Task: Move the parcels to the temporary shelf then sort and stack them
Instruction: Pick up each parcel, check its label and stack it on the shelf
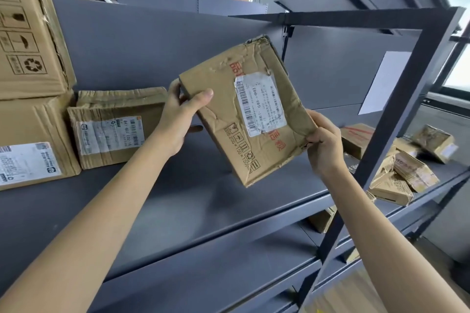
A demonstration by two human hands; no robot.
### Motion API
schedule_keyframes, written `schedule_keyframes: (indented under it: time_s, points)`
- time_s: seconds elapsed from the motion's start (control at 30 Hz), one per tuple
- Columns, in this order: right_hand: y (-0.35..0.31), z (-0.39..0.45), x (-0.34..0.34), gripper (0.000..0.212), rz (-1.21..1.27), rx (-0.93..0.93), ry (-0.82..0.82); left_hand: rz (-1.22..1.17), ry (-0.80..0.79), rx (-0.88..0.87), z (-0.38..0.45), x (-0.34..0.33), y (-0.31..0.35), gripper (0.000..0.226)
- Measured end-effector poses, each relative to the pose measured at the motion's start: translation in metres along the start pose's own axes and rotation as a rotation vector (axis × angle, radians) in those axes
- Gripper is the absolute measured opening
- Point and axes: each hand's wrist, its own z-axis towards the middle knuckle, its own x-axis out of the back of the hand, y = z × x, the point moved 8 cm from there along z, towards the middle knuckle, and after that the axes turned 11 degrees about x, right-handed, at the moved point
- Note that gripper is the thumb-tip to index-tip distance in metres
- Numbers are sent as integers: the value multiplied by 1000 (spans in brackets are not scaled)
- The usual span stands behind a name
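Now parcel (244, 112) tilted above shelf (178, 198), both hands' fingers (203, 95) pinching opposite corners.

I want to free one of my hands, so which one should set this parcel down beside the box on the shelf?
Probably the left hand: it grips the parcel on the side nearest the box and the bare shelf. The right hand only pinches the far corner.
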Motion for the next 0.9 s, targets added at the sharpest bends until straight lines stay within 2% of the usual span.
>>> schedule_keyframes:
  time_s: [0.1,0.17,0.27,0.33,0.43,0.63,0.9]
  points:
    - [9,-3,5,57,-113,-32,-17,1,-32,-49,0,-3,3,44]
    - [18,-7,5,52,-181,-57,-38,82,-33,-127,-2,-5,5,53]
    - [30,-14,1,36,-92,-150,-32,198,-55,-187,-7,-13,4,46]
    - [37,-17,4,35,-24,-199,17,170,-78,-180,-7,-16,3,41]
    - [45,-18,10,13,68,-253,87,123,-77,-174,-9,-20,7,36]
    - [35,-22,3,22,-73,-144,-41,268,-31,-211,-11,-19,7,41]
    - [29,-22,13,24,-206,-94,163,258,-32,-192,-10,-20,8,53]
